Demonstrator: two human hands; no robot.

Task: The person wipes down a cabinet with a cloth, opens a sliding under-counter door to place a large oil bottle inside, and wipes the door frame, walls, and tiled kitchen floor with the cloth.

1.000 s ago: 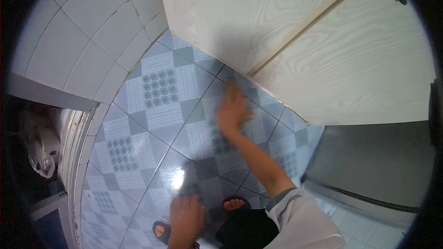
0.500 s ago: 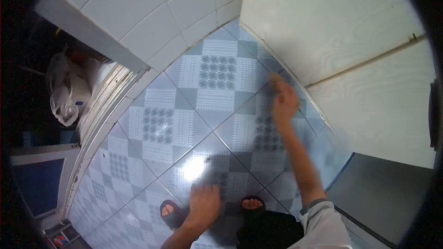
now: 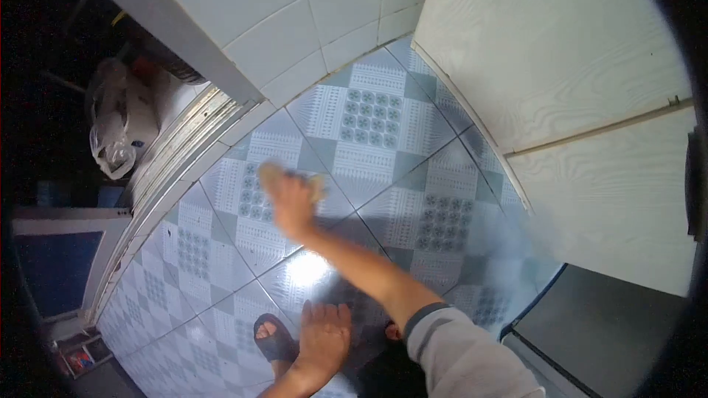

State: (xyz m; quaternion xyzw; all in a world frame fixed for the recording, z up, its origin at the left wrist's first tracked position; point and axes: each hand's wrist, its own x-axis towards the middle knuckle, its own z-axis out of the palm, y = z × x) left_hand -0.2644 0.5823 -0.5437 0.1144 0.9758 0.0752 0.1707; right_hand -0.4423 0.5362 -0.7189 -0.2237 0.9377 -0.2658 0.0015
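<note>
The right hand [image 3: 293, 206] reaches over the patterned floor [image 3: 369, 121], its fingers grasping a pale cloth [image 3: 318, 189], though blur hides just how they fold around it. The cloth lies under and beside that hand, on the tiles just in from the door track [image 3: 195, 129]. For even contact, the palm is best held low and level, with the pressure shared between its heel and the fingers, so that the loose edge of the cloth does not curl under or trail. Long, overlapping strokes that run alongside the door track would suit this open stretch, slowing near its raised edge, where knuckles could knock or the cloth could snag. A small dark speck [image 3: 169, 234] on the floor close to the door track probably calls for a shorter, firmer pass. The left hand [image 3: 324, 333], farther from the door track, is palm down and empty as far as can be seen, its fingers released and lightly spread; what it rests on, if anything, cannot be told. The sandal [image 3: 274, 337] beside it should stay outside the stroke, and a steady crouch lets the right arm reach without the body tipping forward.
</note>
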